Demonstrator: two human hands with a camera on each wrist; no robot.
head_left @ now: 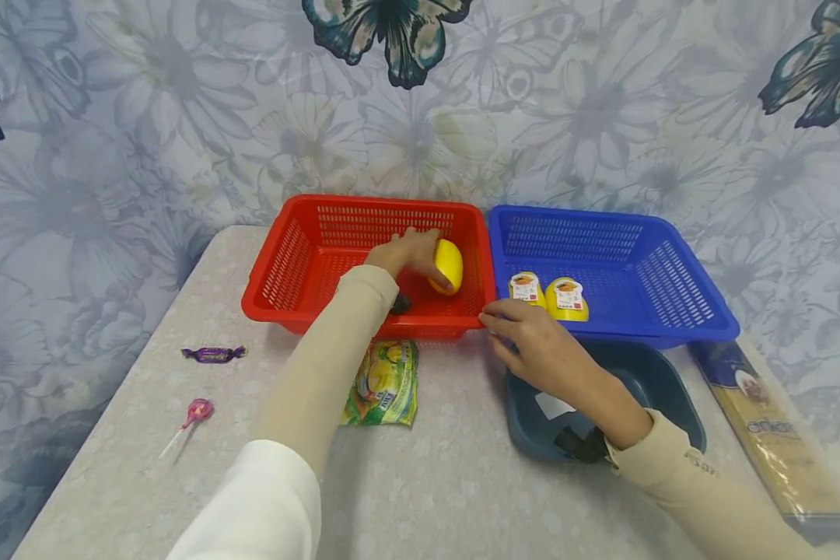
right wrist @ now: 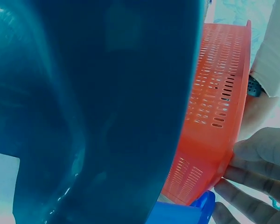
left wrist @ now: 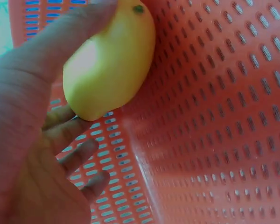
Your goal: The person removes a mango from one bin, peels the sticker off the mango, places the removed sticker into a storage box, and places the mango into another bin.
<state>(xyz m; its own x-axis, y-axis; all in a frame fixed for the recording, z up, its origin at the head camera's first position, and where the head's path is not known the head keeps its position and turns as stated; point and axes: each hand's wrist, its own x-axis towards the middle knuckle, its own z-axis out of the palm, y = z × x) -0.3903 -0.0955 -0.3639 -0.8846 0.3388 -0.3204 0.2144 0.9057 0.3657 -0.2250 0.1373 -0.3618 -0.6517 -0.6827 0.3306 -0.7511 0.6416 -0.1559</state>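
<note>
Inside the red basket [head_left: 294, 317], my left hand [head_left: 407, 253] holds a yellow mango [head_left: 449, 267] between thumb and fingers. The left wrist view shows the mango [left wrist: 113, 60] near the slotted wall, its dark stem end at the top; the other fingers are spread below it. My right hand [head_left: 540, 346] reaches across the dark teal tub to the red basket's near right corner. In the right wrist view its fingertips are right at the rim of the red basket [right wrist: 214, 88], fingers fairly straight.
A blue basket [head_left: 665, 330] beside the red one holds two yellow items [head_left: 567, 303] with white labels. The teal tub [head_left: 689, 420] stands in front. A green-yellow packet [head_left: 385, 385], a purple wrapped candy [head_left: 214, 355], a pink lollipop [head_left: 199, 411] and a long pasta pack [head_left: 770, 435] lie around.
</note>
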